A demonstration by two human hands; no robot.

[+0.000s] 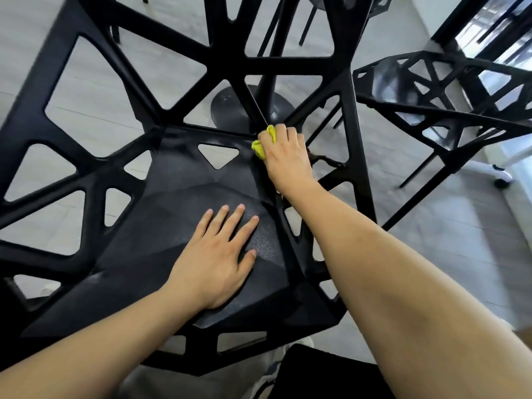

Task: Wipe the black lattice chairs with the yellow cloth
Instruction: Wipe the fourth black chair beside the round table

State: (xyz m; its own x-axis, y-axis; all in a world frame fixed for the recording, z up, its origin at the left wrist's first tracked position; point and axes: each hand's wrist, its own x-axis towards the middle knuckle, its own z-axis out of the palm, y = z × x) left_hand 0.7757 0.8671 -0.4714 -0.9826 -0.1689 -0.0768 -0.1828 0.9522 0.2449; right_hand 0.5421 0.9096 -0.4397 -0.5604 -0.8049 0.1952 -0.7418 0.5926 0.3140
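A black lattice chair (184,180) fills most of the view, its faceted seat below me and its open-work back rising ahead. My left hand (218,257) lies flat on the seat with straight, spread fingers. My right hand (288,159) reaches to the seat's far right corner, where seat and back meet, and its curled fingers grip a bunched yellow cloth (263,142). Only two small folds of the cloth show at my fingers. A second black lattice chair (431,90) stands to the right.
A round black table base (230,108) with its pole stands on the pale tiled floor behind the chair back. More black chair legs show at the top. A dark-framed glass door (495,21) is at the top right. A white wheeled object (501,175) sits at right.
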